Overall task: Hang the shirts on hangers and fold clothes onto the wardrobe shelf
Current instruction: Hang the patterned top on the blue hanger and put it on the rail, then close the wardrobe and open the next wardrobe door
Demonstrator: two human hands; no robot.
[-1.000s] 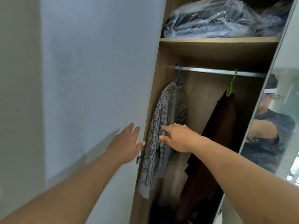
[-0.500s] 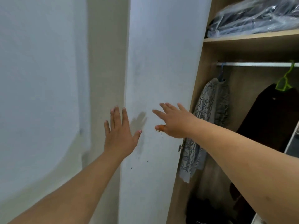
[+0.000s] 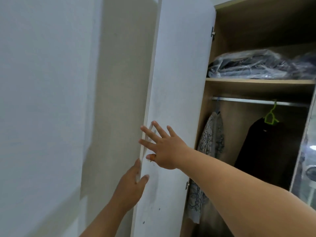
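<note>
Two hands meet at the free edge of the white wardrobe door (image 3: pixel 177 100). The left hand (image 3: pixel 131 187) grips that edge, its fingers (image 3: pixel 137 168) wrapped behind the panel and the thumb in front. The right hand (image 3: pixel 164 147) lies flat on the door's smooth face, fingers spread and holding nothing. Inside the wooden wardrobe, the upper shelf (image 3: pixel 256 81) carries dark folded clothes in a crinkled clear plastic bag (image 3: pixel 263 65). Below it, from a metal rail (image 3: pixel 248 100), hang a grey patterned shirt (image 3: pixel 212 139) near the hinge side and a black garment (image 3: pixel 263 147) on a green hanger (image 3: pixel 271 117). A mirrored door (image 3: pixel 306 151) stands at the right. A plain wall (image 3: pixel 42 100) lies to the left.
</note>
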